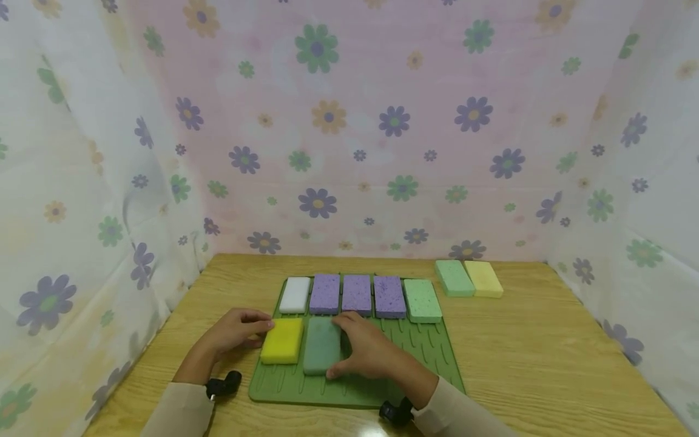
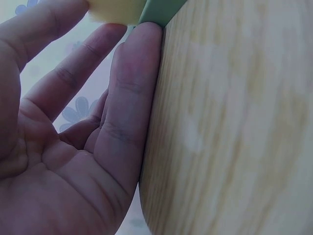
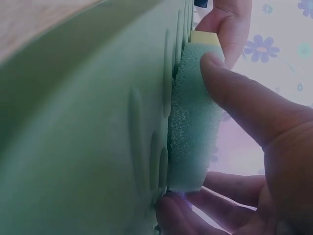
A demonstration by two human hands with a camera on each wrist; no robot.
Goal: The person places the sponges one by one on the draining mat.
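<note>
A blue-green sponge (image 1: 322,346) lies on the green ribbed mat (image 1: 382,388). My right hand (image 1: 363,349) holds it by its ends, the thumb (image 3: 234,93) at the near end and the fingers at the far one. To its left sits a bright yellow sponge (image 1: 281,341), a narrow gap between the two. My left hand (image 1: 235,334) touches the yellow sponge's left side with its fingertips. In the left wrist view its fingers (image 2: 129,98) are fairly straight, the lowest lying along the wooden table beside the mat's edge.
Along the mat's back row lie a white sponge (image 1: 295,295), three purple sponges (image 1: 357,294) and a light green sponge (image 1: 423,300). Off the mat, at the back right of the wooden table (image 1: 535,364), another green sponge (image 1: 455,278) and a pale yellow sponge (image 1: 483,278) lie side by side.
</note>
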